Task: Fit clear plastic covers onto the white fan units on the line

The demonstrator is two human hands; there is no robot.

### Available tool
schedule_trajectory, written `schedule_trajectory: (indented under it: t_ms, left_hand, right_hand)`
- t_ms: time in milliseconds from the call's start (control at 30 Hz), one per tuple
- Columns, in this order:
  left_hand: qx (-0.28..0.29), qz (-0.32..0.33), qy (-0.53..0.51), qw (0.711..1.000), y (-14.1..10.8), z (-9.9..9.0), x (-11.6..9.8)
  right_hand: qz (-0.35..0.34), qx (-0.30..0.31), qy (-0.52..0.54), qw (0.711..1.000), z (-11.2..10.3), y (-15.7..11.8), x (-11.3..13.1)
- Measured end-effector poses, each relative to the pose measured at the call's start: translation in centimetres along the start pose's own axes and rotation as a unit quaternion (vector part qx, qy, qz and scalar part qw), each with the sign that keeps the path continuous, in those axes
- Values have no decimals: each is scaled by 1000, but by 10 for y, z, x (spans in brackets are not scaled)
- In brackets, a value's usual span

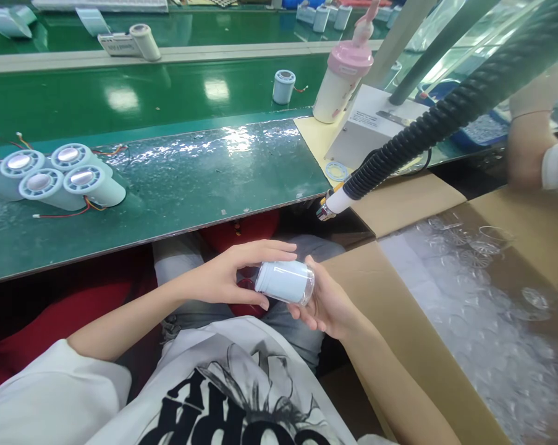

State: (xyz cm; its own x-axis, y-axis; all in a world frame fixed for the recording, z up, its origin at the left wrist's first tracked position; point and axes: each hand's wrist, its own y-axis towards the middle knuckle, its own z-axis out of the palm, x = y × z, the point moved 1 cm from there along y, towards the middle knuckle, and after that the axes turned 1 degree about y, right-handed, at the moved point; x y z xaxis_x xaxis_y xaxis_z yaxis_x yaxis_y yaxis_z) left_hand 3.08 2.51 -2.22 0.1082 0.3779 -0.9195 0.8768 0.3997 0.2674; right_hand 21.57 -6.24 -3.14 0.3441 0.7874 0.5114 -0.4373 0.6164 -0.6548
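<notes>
Over my lap, a light-blue cylindrical motor (285, 281) lies tilted on its side inside a clear plastic cover. My right hand (325, 303) is closed around the cover's rounded right end, thumb above and fingers beneath. From the left, my left hand (239, 272) spans the motor's other end, with straight fingers along the top and the thumb at the lower edge. A gap shows between its palm and the motor's end. The contact under the fingers is partly hidden.
Several blue motors (81, 179) with wires stand on the green bench (190, 179) at left. A black corrugated hose (413, 136) slants down at right above a cardboard box (366, 278) of clear plastic covers (482, 309). A pink-lidded bottle (341, 80) and a co-worker's arm (533, 136) are beyond.
</notes>
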Motion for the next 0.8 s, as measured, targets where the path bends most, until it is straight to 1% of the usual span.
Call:
schedule_trajectory:
  t_ms: [100, 133, 200, 233, 267, 300, 333, 367, 400, 433, 467, 500, 533, 567, 600, 633, 667, 733, 767, 800]
  left_hand:
    - [-3, 1, 9, 1000, 0, 1, 0]
    - [-5, -6, 8, 1000, 0, 1, -1]
    - [-10, -32, -7, 999, -1, 2, -2]
    - [-13, -52, -21, 998, -1, 2, -3]
    - [-17, -75, -39, 996, -1, 2, -4]
    - [-21, -100, -58, 993, -2, 2, -6]
    - [-23, -125, -79, 989, -2, 2, -7]
    - [-26, -148, -98, 984, -2, 2, -9]
    - [-27, -167, -116, 979, -2, 2, -10]
    - [-29, -181, -131, 974, -2, 2, -11]
    - [-31, -192, -143, 971, -2, 2, -12]
    - [-32, -198, -153, 968, -2, 2, -13]
    - [-32, -201, -160, 966, -2, 3, -13]
    - [-30, -202, -166, 965, -2, 3, -12]
    - [-28, -198, -170, 965, -2, 4, -11]
    - [-26, -190, -170, 967, -2, 4, -10]
    - [-24, -178, -162, 970, -3, 3, -9]
    - [-20, -145, -123, 982, -3, 2, -7]
    - [-16, -133, -103, 986, -4, 1, -6]
    - [-10, -126, -91, 988, -4, 0, -6]
  right_hand:
    - [39, -10, 52, 998, 0, 0, 1]
    - [48, -10, 51, 998, 0, 0, 1]
    - [56, -15, 14, 998, 0, 1, -1]
    - [47, -27, -22, 998, -1, 1, -3]
    - [16, -55, -71, 996, -3, 2, -4]
    - [-38, -102, -130, 986, -5, 1, -6]
    - [-112, -158, -194, 962, -8, 1, -7]
    - [-196, -212, -255, 923, -10, -1, -9]
    - [-282, -249, -308, 874, -12, -3, -9]
    - [-360, -261, -355, 822, -14, -5, -10]
    - [-428, -247, -398, 773, -15, -8, -11]
    - [-483, -215, -434, 730, -15, -9, -11]
    - [-525, -180, -460, 693, -16, -11, -11]
    - [-549, -151, -476, 670, -16, -12, -11]
    - [-555, -131, -474, 671, -16, -13, -11]
    - [-544, -119, -452, 697, -15, -13, -11]
    - [-517, -113, -411, 743, -15, -13, -10]
    - [-436, -99, -296, 844, -14, -12, -11]
    - [-398, -93, -240, 880, -14, -12, -12]
    - [-371, -91, -198, 903, -13, -11, -12]
